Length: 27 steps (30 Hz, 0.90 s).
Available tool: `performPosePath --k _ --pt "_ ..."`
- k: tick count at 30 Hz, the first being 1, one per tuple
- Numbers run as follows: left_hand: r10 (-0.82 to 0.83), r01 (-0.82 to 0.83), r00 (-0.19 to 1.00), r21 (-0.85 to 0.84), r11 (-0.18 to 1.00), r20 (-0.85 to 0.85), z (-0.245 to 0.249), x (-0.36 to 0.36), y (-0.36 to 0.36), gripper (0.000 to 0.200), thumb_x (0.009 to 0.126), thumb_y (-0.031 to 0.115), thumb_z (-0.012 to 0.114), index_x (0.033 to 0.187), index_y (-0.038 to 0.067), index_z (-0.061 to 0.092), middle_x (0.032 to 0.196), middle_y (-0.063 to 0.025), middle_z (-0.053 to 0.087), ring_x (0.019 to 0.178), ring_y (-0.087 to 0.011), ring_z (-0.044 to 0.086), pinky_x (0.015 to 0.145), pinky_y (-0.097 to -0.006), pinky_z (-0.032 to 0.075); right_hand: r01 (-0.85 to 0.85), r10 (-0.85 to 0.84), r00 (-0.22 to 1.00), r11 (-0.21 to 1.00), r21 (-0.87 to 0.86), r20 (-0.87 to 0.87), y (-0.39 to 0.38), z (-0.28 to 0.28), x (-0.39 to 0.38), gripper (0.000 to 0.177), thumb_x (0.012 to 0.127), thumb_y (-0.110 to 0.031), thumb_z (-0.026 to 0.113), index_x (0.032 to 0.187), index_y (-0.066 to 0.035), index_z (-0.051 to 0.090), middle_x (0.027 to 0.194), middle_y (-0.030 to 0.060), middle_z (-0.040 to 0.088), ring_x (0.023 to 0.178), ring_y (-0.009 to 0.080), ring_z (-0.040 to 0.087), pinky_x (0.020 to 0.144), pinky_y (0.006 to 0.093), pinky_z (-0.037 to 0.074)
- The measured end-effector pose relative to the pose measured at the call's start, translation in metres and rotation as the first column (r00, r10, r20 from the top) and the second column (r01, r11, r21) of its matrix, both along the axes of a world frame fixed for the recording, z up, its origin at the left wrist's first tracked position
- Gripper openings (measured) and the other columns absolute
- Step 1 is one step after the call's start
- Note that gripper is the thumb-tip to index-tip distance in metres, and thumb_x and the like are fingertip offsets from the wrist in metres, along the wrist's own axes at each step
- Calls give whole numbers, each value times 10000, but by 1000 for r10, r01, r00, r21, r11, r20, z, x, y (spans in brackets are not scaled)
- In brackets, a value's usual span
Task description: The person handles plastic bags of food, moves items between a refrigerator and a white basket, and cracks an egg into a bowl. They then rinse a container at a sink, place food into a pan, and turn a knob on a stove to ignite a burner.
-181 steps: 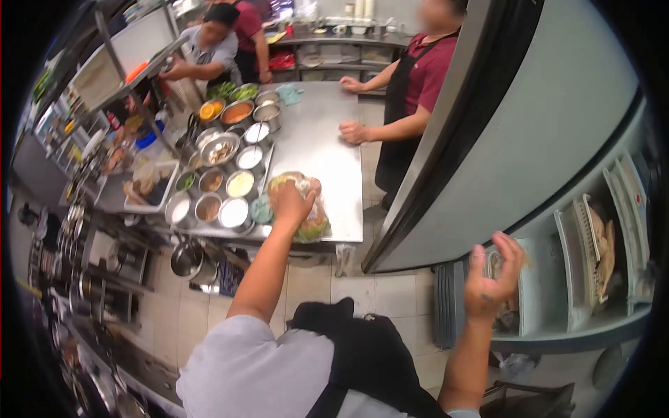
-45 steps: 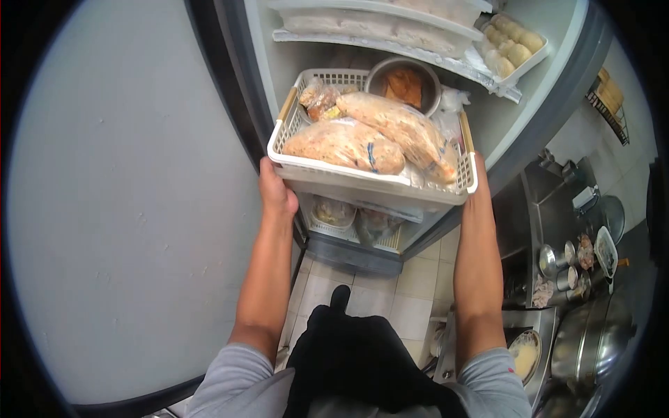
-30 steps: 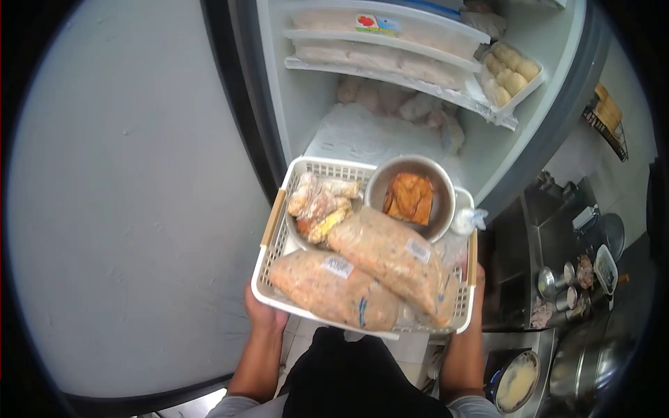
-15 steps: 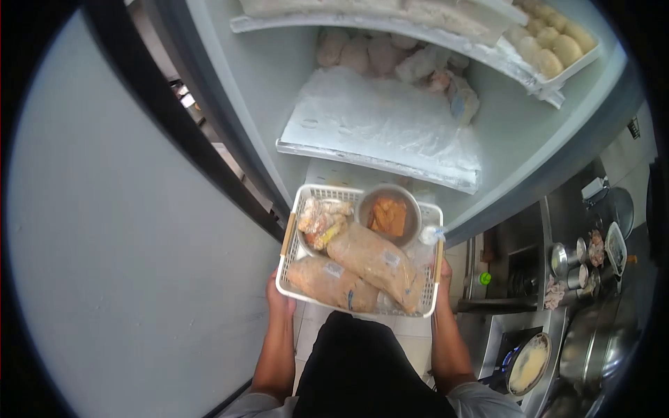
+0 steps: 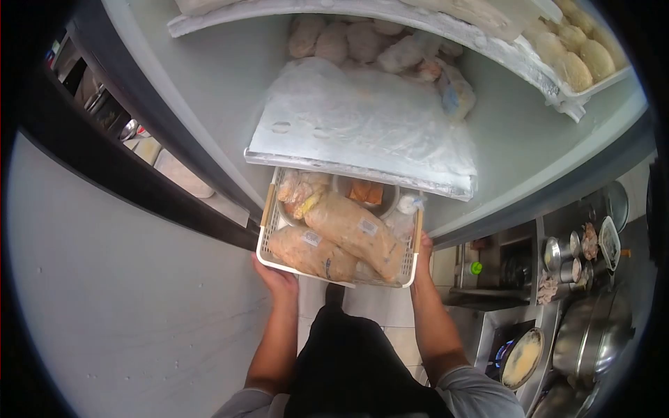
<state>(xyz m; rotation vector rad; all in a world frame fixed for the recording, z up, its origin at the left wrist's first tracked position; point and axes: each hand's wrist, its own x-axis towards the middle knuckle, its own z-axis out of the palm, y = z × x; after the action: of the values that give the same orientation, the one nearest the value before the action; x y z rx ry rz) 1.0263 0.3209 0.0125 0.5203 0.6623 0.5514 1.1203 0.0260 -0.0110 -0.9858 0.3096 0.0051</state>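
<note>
A white plastic basket [image 5: 341, 281] is held level at the freezer opening, its far end under the frosty shelf [image 5: 362, 178]. My left hand [image 5: 274, 273] grips its left side, and my right hand [image 5: 423, 259] grips the right side; most fingers are hidden beneath or behind it. Inside lie two large plastic-wrapped brown packages [image 5: 352, 237], a bag of pale and yellowish pieces [image 5: 301, 191], and a metal bowl [image 5: 395, 196] with orange-brown blocks [image 5: 366, 191]. The shelf partly covers the bowl.
Frosted bags [image 5: 348, 43] sit on the shelf above. Pale round items [image 5: 587, 59] fill a tray at upper right. The grey door [image 5: 139, 279] stands at left. On the right, a pan [image 5: 523, 358] is over a lit burner, beside a large metal pot [image 5: 592, 334].
Both hands have moved the basket forward, so its far end is now beneath the shelf. The freezer opening looks closer, and a foot shows below the basket.
</note>
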Motion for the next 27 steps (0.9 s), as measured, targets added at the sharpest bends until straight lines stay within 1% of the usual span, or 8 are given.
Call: performPosePath --k 5,8,11,17,18,21,25,27 --pt "-138 81 945 -197 977 -298 16 -20 -64 382 922 356 380 1134 74 526 1221 -90 537 1116 -220 518 918 -439 441 100 -101 995 992 -71 -11 15 -3 -14 166 889 -219 647 828 -90 562 689 -30 581 571 48 521 530 201 425" --pt "-188 182 978 -75 980 -86 -4 -23 -63 413 930 362 363 1198 84 511 1203 -100 558 1121 -217 531 901 -393 467 96 -97 995 994 -59 -16 14 4 -31 165 897 -226 634 847 -87 561 720 -24 588 603 54 538 563 199 440" --pt "-187 187 981 -7 982 48 -16 -28 -57 263 927 272 413 1106 101 501 979 -28 611 856 -139 610 767 -284 498 118 -119 992 993 -23 -42 14 2 -47 154 913 -226 607 880 -83 561 765 -13 605 630 67 553 593 204 459" --pt "-128 130 991 136 982 -27 3 -11 -60 270 935 219 406 1102 33 508 1104 -95 581 1010 -200 587 862 -326 487 48 -48 999 999 -21 9 3 10 -68 124 941 -192 548 969 -73 566 866 11 623 734 88 583 678 249 490" --pt "-64 63 998 79 995 9 13 -2 -62 176 917 194 443 1033 81 512 869 -13 581 747 -105 578 619 -251 471 -21 20 999 999 29 29 0 7 -68 129 952 -182 521 999 -69 564 909 18 624 768 95 586 709 258 490" --pt "-177 174 984 154 973 1 -8 18 -36 172 916 193 444 1003 72 529 844 -14 579 697 -94 556 588 -238 459 -67 67 998 997 36 -10 1 1 -77 127 959 -176 502 1010 -76 562 916 21 625 788 112 601 709 269 497" --pt "-321 335 941 161 928 -109 -4 30 -7 245 945 277 462 1002 54 545 895 -36 605 712 -95 563 581 -254 471 -136 140 989 988 77 -50 23 30 -109 126 962 -167 486 1033 -85 551 912 31 627 796 131 622 676 293 525" --pt "-368 372 928 157 915 -50 -7 26 -5 489 962 409 440 1220 -3 489 1182 -154 574 1070 -237 565 861 -383 480 -153 162 985 979 134 -60 31 28 -123 140 968 -168 471 1069 -92 530 913 43 630 788 147 638 631 312 551"
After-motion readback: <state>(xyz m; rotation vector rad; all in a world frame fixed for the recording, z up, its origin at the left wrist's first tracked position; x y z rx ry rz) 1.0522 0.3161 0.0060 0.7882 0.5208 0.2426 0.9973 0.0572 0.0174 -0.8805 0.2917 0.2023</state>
